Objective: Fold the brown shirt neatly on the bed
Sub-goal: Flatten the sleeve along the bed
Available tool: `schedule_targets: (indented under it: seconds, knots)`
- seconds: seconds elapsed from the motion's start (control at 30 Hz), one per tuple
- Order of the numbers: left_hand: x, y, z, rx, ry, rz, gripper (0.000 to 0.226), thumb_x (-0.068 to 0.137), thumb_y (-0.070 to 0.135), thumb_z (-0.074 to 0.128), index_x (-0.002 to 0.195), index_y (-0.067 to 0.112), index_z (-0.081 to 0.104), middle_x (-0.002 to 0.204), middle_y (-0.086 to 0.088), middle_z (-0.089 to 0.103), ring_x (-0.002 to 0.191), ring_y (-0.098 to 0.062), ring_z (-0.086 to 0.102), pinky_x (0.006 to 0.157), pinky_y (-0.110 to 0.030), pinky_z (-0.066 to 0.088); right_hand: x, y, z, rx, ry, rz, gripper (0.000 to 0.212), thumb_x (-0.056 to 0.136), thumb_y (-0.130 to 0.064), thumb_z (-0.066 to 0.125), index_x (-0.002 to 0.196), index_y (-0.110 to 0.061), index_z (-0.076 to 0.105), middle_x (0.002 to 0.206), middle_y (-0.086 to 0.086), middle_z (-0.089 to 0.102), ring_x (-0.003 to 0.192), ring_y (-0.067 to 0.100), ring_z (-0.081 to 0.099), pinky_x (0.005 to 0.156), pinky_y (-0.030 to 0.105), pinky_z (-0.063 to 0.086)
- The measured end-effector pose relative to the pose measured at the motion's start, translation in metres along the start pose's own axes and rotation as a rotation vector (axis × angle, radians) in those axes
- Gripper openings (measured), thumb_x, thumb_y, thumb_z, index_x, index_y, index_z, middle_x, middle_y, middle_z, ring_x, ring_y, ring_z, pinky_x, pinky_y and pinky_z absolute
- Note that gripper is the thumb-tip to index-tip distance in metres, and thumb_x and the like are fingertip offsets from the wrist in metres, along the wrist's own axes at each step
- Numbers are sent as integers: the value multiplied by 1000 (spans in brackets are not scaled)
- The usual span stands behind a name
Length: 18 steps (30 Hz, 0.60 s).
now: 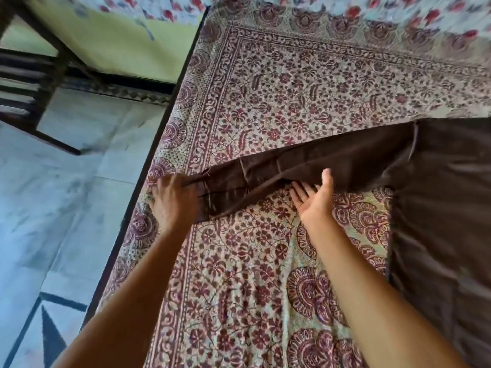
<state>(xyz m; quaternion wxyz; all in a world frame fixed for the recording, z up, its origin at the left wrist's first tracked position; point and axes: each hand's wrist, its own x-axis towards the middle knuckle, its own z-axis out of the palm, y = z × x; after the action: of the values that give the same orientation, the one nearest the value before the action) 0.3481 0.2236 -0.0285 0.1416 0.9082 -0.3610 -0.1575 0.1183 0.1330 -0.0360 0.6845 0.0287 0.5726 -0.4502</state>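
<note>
brown shirt (438, 208) lay on bed (292, 88), sleeve (305, 171) stretched leftward | left hand (174, 200) fingers pinched the cuff | right hand (314, 200) palm up, fingers spread, tips under sleeve

Soft, even daylight, fairly bright, with no hard shadows or glare. Motion blur smears the floral cloth (398, 11) along the top and the dark furniture (34, 83) at far left. Wide-angle bending at the edges.

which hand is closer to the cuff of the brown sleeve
Left. The left hand grips the cuff itself; the right hand is open, palm up, farther along the sleeve, under its near edge.
</note>
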Motion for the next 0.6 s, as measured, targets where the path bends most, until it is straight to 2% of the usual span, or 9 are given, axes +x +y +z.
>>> schedule_targets:
  seconds: [0.07, 0.13, 0.17, 0.23, 0.3, 0.37, 0.47, 0.53, 0.6]
  knots:
    - [17, 7, 7, -76, -70, -129, 45, 87, 30, 60, 128, 20, 44, 132, -17, 42, 118, -34, 43, 94, -48, 38, 13, 1, 2, -37, 43, -17, 42, 96, -26, 46, 133, -6, 40, 133, 14, 50, 105, 24, 55, 86, 33, 46]
    - [37, 13, 12, -145, -131, -132, 45, 84, 22, 65, 126, 18, 48, 125, -16, 54, 104, -29, 55, 80, -39, 45, 22, -2, 7, -25, 55, -31, 35, 96, -15, 46, 130, -5, 43, 134, 17, 49, 102, 24, 54, 84, 33, 46]
    - [48, 18, 13, -204, -103, -99, 38, 84, 16, 65, 121, 18, 55, 118, -12, 61, 95, -23, 58, 76, -33, 46, 26, -6, 12, -7, 38, -44, 33, 96, -14, 46, 128, -5, 44, 133, 16, 49, 103, 24, 54, 86, 35, 47]
    - [73, 31, 4, -306, 44, -45, 25, 84, 14, 62, 109, 18, 64, 108, -6, 68, 93, -21, 62, 76, -29, 46, 28, -15, 23, 65, -21, -68, 27, 97, -15, 45, 122, -5, 46, 133, 15, 47, 110, 26, 53, 90, 38, 47]
    - [97, 41, -5, -392, 188, -48, 19, 84, 19, 61, 103, 21, 62, 104, -6, 69, 97, -25, 62, 78, -32, 48, 27, -22, 34, 168, -59, -67, 18, 96, -12, 44, 111, -5, 50, 136, 16, 43, 118, 29, 49, 92, 41, 46]
    - [117, 46, -8, -433, 256, -114, 20, 84, 18, 59, 104, 21, 59, 105, -7, 68, 99, -28, 61, 81, -34, 47, 26, -24, 40, 173, -52, -17, 22, 97, -9, 42, 117, -2, 47, 141, 17, 38, 124, 31, 45, 90, 41, 45]
    - [133, 47, 0, -283, 266, -150, 38, 79, 1, 53, 111, 21, 55, 118, -6, 60, 111, -27, 53, 94, -38, 36, 26, -21, 38, -235, 7, 61, 34, 98, -13, 42, 128, 2, 42, 128, 20, 54, 103, 28, 59, 76, 33, 52]
    - [130, 58, 10, -171, 258, -69, 44, 76, -1, 56, 114, 22, 56, 126, -7, 51, 118, -25, 44, 99, -39, 27, 27, -21, 31, -610, 17, 29, 28, 98, -18, 45, 111, 4, 55, 105, 18, 67, 85, 24, 64, 66, 27, 52]
    - [116, 74, 28, -101, 215, 133, 35, 83, 8, 56, 115, 22, 56, 129, -5, 48, 120, -23, 40, 102, -40, 23, 31, -22, 21, -813, 17, -42, 30, 96, -23, 49, 94, 5, 61, 79, 8, 72, 65, 15, 65, 59, 22, 49]
